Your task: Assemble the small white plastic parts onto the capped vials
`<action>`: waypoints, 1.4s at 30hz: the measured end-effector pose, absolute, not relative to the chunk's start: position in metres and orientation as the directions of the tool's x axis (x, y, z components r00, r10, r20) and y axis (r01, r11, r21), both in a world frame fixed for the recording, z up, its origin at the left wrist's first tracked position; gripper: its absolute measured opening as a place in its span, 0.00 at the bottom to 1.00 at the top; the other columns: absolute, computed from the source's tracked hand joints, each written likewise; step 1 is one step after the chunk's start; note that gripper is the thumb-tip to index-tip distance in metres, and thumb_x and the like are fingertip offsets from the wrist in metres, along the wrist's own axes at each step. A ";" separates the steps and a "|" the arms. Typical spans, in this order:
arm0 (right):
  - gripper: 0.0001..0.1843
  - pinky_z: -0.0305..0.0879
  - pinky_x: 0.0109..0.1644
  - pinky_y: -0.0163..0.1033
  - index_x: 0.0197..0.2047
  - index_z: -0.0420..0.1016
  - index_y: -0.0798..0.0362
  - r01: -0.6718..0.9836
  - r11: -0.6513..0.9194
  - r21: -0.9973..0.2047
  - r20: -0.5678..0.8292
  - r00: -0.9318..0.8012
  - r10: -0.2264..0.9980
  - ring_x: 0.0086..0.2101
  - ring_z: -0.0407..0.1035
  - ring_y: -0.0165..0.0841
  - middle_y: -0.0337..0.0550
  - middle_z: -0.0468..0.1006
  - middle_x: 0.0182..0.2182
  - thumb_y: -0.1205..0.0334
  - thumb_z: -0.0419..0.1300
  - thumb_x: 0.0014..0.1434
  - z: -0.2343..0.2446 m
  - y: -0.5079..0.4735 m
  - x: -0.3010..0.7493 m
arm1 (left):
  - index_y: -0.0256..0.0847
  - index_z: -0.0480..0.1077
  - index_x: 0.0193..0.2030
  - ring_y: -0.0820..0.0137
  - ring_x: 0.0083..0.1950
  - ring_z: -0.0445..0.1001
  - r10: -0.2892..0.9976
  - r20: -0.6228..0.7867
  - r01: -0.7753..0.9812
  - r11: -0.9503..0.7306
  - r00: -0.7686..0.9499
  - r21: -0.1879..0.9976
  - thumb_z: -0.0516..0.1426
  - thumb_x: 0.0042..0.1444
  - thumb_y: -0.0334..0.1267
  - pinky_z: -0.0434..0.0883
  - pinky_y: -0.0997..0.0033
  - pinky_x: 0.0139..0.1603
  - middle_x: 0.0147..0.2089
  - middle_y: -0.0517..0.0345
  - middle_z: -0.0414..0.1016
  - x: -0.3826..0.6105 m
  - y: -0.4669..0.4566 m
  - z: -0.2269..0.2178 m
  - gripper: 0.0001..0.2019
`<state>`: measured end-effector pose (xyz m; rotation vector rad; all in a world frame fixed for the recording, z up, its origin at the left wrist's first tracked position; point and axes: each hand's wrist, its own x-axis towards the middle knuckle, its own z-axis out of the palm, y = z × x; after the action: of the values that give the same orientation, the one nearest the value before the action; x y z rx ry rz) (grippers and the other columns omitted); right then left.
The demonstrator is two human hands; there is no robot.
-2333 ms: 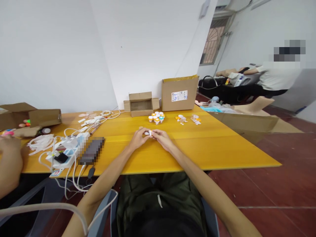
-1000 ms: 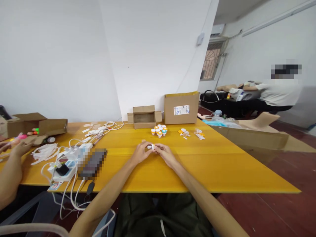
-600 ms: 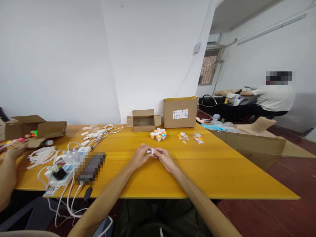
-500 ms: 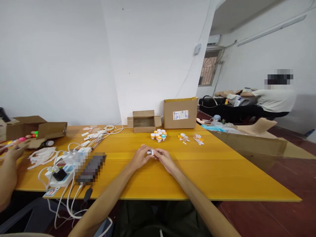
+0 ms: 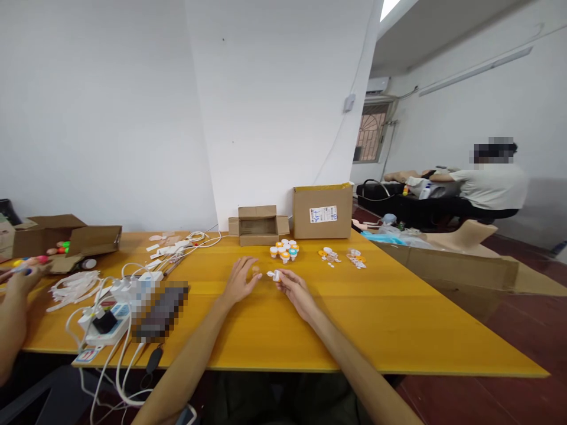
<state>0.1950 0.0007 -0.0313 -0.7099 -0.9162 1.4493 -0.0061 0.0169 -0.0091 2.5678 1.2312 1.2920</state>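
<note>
In the head view, a small white plastic piece with a narrow end pointing left is pinched between the thumb and fingers of my right hand. To its left, my left hand hovers over the table with fingers apart, not touching the piece. A small tan spot shows by my left fingertips, too blurred to name. Just beyond my hands stands a cluster of small white pieces with orange, white and teal round tops. Farther right lie two loose groups of small orange, white and clear parts.
Behind the cluster are an open small carton and a larger cardboard box. A power strip with cables and a blurred dark device lie left. Another person's hand is at the far left; someone sits at back right.
My left hand has let go of the small white piece and moved left, its fingers opening. My right hand keeps the piece. The view has tilted up slightly.
</note>
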 end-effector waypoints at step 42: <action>0.21 0.75 0.47 0.45 0.35 0.78 0.50 -0.353 0.042 -0.935 0.102 -0.154 0.983 0.37 0.75 0.35 0.41 0.80 0.37 0.52 0.76 0.38 -0.019 -0.012 0.194 | 0.40 0.73 0.43 0.68 0.41 0.77 0.883 0.364 0.036 -0.391 0.297 0.920 0.66 0.49 0.48 0.72 0.69 0.46 0.37 0.57 0.78 0.025 0.013 -0.005 0.18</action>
<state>0.1944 -0.0116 -0.0195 -0.8048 -1.0927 1.4237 0.0248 0.0130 -0.0049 1.6864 0.8444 1.2104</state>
